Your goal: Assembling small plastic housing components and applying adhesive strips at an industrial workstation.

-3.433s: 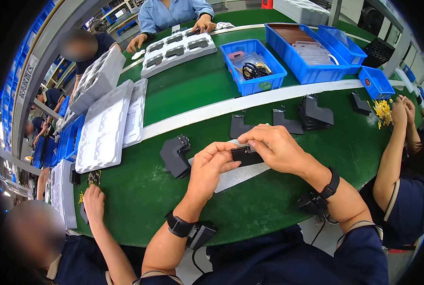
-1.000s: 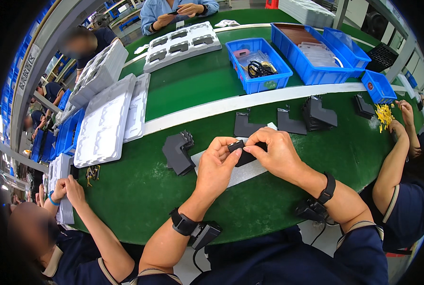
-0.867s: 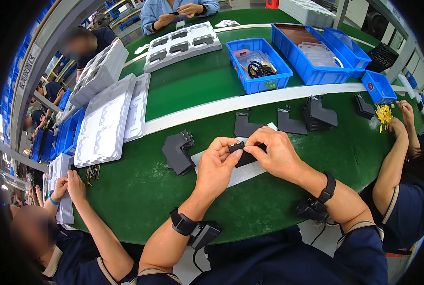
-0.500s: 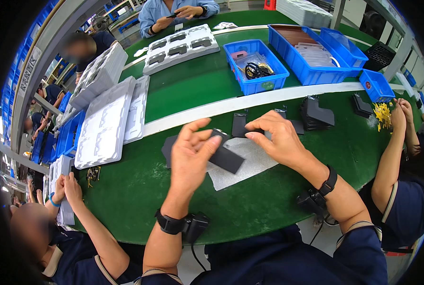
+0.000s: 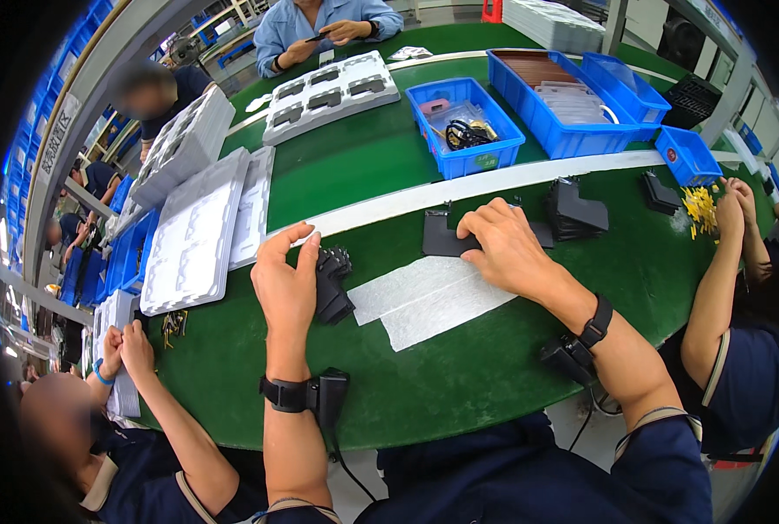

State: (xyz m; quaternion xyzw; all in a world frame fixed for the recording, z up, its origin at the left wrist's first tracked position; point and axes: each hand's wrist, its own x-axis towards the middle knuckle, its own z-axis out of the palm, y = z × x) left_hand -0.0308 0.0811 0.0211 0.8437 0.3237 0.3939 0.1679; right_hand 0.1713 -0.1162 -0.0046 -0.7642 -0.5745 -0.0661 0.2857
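Note:
My left hand (image 5: 286, 284) is raised with its thumb and fingers apart, nothing between them. Just right of it lies a stack of black plates (image 5: 332, 293) with small fittings along the far end. My right hand (image 5: 510, 249) reaches over the table, thumb and forefinger pinching the edge of a flat black L-shaped plate (image 5: 442, 236). That plate lies beyond a white cloth sheet (image 5: 433, 301) with a crease or seam across it. Part of another black plate (image 5: 542, 234) shows behind my right hand. Farther right stands a taller stack of black L-shaped plates (image 5: 579, 214).
White moulded trays (image 5: 193, 236) stand at left and a tray (image 5: 332, 96) farther back. Blue bins (image 5: 481, 160) line the far right, near yellow pieces (image 5: 700, 208). Co-workers sit on both sides and opposite. A white strip (image 5: 363, 212) crosses the green table (image 5: 389, 393).
My left hand has let go of a black plate and moved left, beside the stack. My right hand has lowered onto the L-shaped plate and taken its edge.

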